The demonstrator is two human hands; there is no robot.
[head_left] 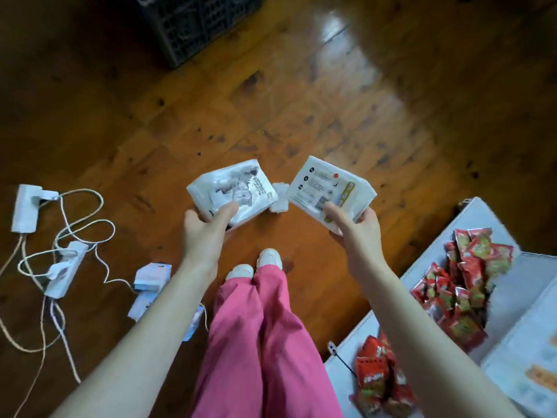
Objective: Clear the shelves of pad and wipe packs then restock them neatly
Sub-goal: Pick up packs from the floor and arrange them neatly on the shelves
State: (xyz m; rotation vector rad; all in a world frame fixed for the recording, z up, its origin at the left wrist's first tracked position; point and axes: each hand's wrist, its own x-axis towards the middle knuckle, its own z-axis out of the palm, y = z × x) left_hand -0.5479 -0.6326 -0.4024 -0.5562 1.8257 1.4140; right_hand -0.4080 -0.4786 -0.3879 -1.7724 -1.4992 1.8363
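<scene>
My left hand [205, 233] grips a white pack with a grey printed picture [232, 188], thumb on top, held over the wooden floor. My right hand [355, 230] grips a second white pack [328, 188] that shows a barcode and a yellow strip. Both packs are held out in front of me, about level with each other. A small white pack [278, 197] lies on the floor between them. Several pale blue packs [150, 282] lie on the floor by my left forearm, partly hidden by it.
White power strips with tangled cables [63, 260] lie on the floor at left. A black plastic crate [196, 25] stands at the top. A white box [470, 224] with red snack packets [464, 279] sits at right. My pink trousers and white shoes [259, 263] are below.
</scene>
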